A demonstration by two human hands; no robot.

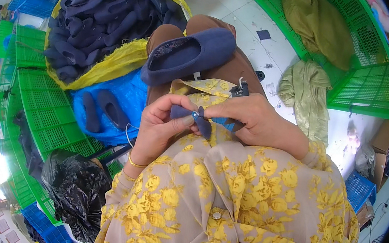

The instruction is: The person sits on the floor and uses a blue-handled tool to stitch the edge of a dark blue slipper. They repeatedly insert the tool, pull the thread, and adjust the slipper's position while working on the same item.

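My left hand (169,120) pinches a dark blue fabric bow (204,127) with a small shiny stone at its middle. At the bow's right side my right hand (251,118) is closed, its index fingertip close to the stone. Whatever its fingers grip is too small or hidden to make out. A dark blue slipper (190,54) with a patterned insole lies across my knees, just beyond both hands. Behind my right hand a small black object (240,89) shows in part; its kind is unclear.
To the left, a yellow woven sack (141,57) holds many dark blue slippers. Two more slipper pieces rest on blue plastic (134,86). Green crates (48,113) line the left, beside a black plastic bag (74,189). A green crate (367,93) with olive cloth stands at right.
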